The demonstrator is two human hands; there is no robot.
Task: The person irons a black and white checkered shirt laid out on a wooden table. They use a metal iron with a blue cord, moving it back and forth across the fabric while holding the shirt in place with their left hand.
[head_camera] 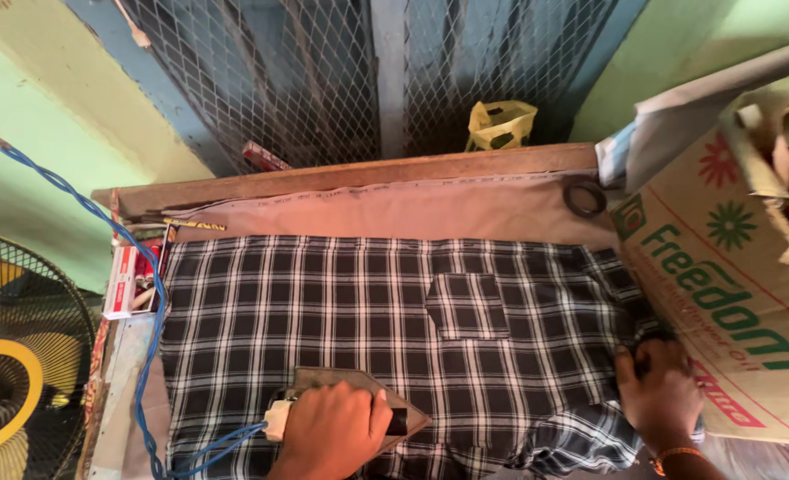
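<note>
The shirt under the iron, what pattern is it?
The shirt is a black-and-white check, plain in the head view.

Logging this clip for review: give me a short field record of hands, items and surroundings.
left hand: closed on the iron's handle
iron: flat on the checked shirt
right hand: gripping the shirt edge beside the cardboard box
surface: beige cloth over a wooden board
cord: blue, running from the iron
left side: fan

Green walls (21,151) — blue meshed window (323,80), daylight.
</note>
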